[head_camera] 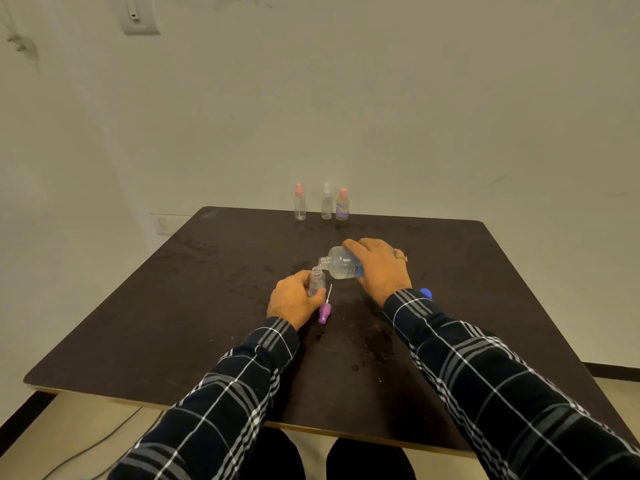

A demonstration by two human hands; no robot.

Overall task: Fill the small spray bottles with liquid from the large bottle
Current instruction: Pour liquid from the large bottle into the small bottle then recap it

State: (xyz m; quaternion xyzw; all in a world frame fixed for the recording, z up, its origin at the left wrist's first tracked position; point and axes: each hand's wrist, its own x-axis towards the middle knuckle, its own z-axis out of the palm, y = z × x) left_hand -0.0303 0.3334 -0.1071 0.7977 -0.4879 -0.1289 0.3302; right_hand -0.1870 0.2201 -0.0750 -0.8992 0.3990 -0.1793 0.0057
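1. The right hand (377,268) gripped the large bottle (341,266), which was tipped almost level with its neck pointing left.
2. Its mouth sat just above the open small spray bottle (316,280), held upright in the left hand's (294,299) curled fingers.
3. A purple spray cap (325,311) lay just right of that hand.
4. The large bottle's blue print was too blurred to read.

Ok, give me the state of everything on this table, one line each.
Small bottle: upright, top off, held by left hand.
Large bottle: uncapped, tipped, mouth at the small bottle's opening, gripped by right hand.
Purple spray top: off, lying on the table.
Blue cap: off, on the table, partly hidden by right wrist.
Left pink-topped bottle: upright, capped.
White-topped bottle: upright, capped.
Right pink-topped bottle: upright, capped.
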